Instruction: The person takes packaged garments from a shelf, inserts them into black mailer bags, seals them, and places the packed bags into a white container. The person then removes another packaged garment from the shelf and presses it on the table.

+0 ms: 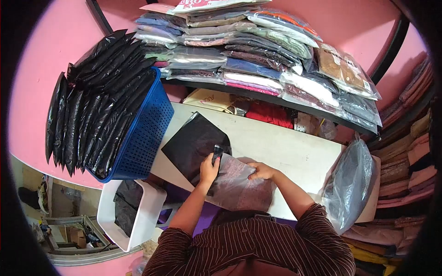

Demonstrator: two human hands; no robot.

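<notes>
My left hand (pixel 209 170) is closed around a small black handheld object (pixel 218 151) with a greyish end; its exact kind is too small to tell. Under my two hands, at the table's near edge, lies a clear plastic bag (pixel 239 186) with a dusty-pink folded cloth inside. My right hand (pixel 262 171) pinches the upper right edge of this bag, thumb on top. A flat black plastic mailing bag (pixel 195 142) rests on the white table (pixel 281 147), beyond and left of my left hand, partly beneath the clear bag.
On the left, a blue basket (pixel 152 124) is crammed with black plastic packages (pixel 92 110). Below it stands a white bin (pixel 154 202) with black plastic inside. Bagged garments (pixel 258 50) fill the shelf behind. A filled clear plastic sack (pixel 352 184) and cloth stacks (pixel 407 175) stand right.
</notes>
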